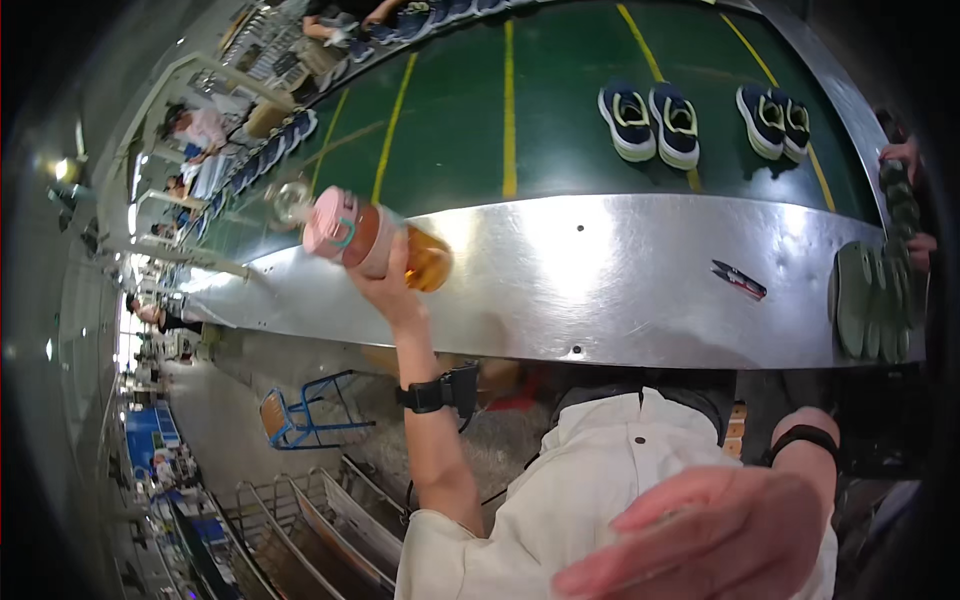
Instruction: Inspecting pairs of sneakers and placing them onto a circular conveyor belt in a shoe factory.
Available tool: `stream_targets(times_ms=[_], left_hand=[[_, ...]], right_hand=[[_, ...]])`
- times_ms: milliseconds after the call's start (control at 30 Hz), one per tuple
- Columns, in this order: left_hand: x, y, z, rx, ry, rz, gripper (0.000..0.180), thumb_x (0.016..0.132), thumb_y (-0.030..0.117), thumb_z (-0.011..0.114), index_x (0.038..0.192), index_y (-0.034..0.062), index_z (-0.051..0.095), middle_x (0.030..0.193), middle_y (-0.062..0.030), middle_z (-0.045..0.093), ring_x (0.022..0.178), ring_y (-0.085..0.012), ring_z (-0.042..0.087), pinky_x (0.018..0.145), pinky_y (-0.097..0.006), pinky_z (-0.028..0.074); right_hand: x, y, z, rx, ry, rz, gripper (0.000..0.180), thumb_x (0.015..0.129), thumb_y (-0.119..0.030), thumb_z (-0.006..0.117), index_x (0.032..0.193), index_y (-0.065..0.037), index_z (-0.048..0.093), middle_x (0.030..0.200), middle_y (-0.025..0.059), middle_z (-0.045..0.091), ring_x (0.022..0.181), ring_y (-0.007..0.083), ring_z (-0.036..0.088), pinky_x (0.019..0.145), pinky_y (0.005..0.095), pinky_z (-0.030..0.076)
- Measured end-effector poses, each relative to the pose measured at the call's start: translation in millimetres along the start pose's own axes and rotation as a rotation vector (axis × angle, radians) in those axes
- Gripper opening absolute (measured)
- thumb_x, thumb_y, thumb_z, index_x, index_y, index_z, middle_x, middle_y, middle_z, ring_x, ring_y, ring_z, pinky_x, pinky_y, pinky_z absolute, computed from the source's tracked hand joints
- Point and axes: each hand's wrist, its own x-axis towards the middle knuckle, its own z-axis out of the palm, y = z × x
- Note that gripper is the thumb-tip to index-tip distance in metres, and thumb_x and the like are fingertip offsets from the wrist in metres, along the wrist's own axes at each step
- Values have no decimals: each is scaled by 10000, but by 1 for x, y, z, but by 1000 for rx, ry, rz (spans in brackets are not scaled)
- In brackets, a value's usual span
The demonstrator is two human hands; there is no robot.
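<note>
My left hand is wrapped round a drink bottle with a pink top and amber liquid in its lower end. The bottle is tilted above the metal edge of the table, its top toward the upper left. At that end a clear round piece shows, apparently part of the bottle's lid. Close to the camera at the lower right is my right hand, slightly blurred. Its fingers are stretched out, thumb apart from them, and I see nothing held there.
Two pairs of dark shoes, one beside the other, stand on the green conveyor belt. Small thread snips lie on the metal ledge. Green shoe soles are stacked at right. A blue-framed stool stands lower left.
</note>
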Motion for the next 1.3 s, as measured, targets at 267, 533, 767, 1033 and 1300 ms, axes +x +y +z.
stream_targets(times_ms=[267,533,767,1033,1300], left_hand=[[13,-91,-68,333,155,-1,701,720,2,740,1307,43,359,1250,-88,501,1118,-194,523,976,-340,443],[-11,-94,-79,478,163,71,703,815,97,695,1377,16,281,1306,-123,452,1174,-227,474,998,-354,419],[-106,-69,-67,735,354,-229,564,832,67,643,1321,-1,371,1146,-117,509,1032,-207,503,901,-354,436],[-125,-62,26,545,-308,-50,439,830,46,616,1240,18,462,1150,-105,524,1029,-206,514,897,-328,426],[-134,-45,106,149,-414,-285,480,877,157,608,1301,19,431,1276,-147,477,1148,-248,484,938,-349,410]], right_hand=[[11,86,7,852,823,657,257,877,-177,591,1101,-65,646,1127,125,620,1089,236,567,808,323,471],[-150,206,164,321,-152,1740,590,752,-416,699,1267,-176,539,1085,163,625,971,341,613,844,431,476],[-171,232,252,164,-736,1688,667,696,-608,679,1195,-175,588,928,166,655,920,328,617,822,419,442],[-172,223,253,218,-392,1647,613,744,-558,662,1255,-238,553,952,206,645,922,340,638,800,439,476],[-145,192,191,363,-200,1656,507,790,-515,620,1028,-69,659,904,187,677,870,354,645,741,421,501]])
